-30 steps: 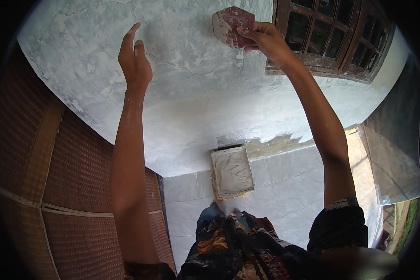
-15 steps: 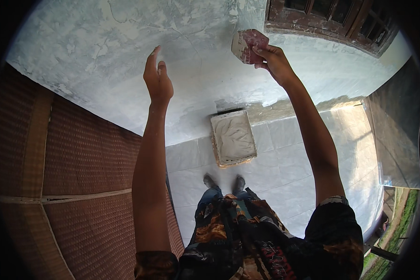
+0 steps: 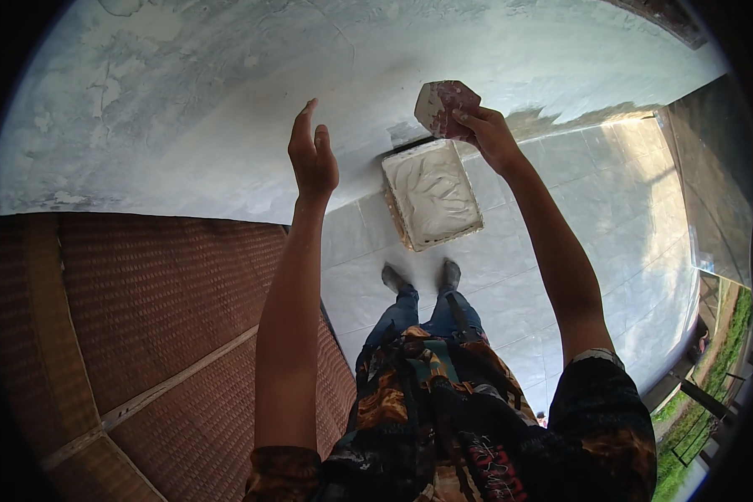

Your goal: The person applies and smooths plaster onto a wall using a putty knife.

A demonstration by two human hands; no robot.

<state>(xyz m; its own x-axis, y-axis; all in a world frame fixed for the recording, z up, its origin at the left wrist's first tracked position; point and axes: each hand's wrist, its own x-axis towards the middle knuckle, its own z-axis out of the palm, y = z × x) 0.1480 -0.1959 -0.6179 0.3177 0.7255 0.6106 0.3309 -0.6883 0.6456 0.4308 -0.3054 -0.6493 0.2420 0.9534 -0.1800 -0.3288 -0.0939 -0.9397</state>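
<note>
My right hand [image 3: 487, 136] grips a flat, roughly hexagonal putty spreader [image 3: 434, 104], dark red on one side and smeared with pale putty. The spreader appears just beyond the far edge of a rectangular tray [image 3: 398, 219], and whether it touches the wall I cannot tell. Thick whitish putty [image 3: 435, 194] fills the tray, its surface marked with ridges. My left hand [image 3: 313, 159] is raised to the left of the tray, empty, with its fingers stretched out and thumb apart. Ahead of both hands stands the patchily coated pale wall [image 3: 226, 117].
Pale tiles [image 3: 552, 259] cover the floor, where my feet [image 3: 422, 274] stand just behind the tray. A brown woven panel [image 3: 176, 276] with light strips borders the left side. To the right are a greyish board [image 3: 719, 176] and grass [image 3: 740, 335].
The view has tipped downward, so the window has mostly left it and the tray sits higher in the picture. Both hands are lower against the wall, the spreader closer to the tray.
</note>
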